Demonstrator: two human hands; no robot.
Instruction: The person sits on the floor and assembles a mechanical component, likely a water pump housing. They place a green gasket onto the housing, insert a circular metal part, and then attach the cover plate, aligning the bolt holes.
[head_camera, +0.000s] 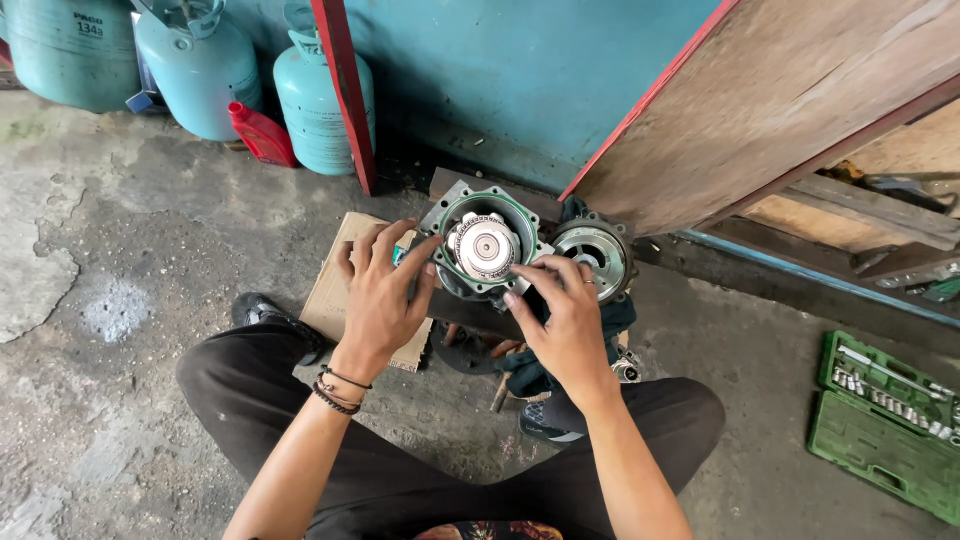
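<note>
On the stained grey concrete floor (130, 260), between the seated person's crossed legs, a round grey metal housing with a green seal ring (487, 245) sits face-up on a flat cardboard sheet (335, 290), which keeps it off the grit. Left hand (378, 300) braces the housing's rim, fingers spread. Right hand (565, 320) pinches the opposite edge, fingertips together. A second round metal cover (592, 258) lies just beside. An open green socket case (885, 425) sits well apart to the right, leaving room around the knees.
</note>
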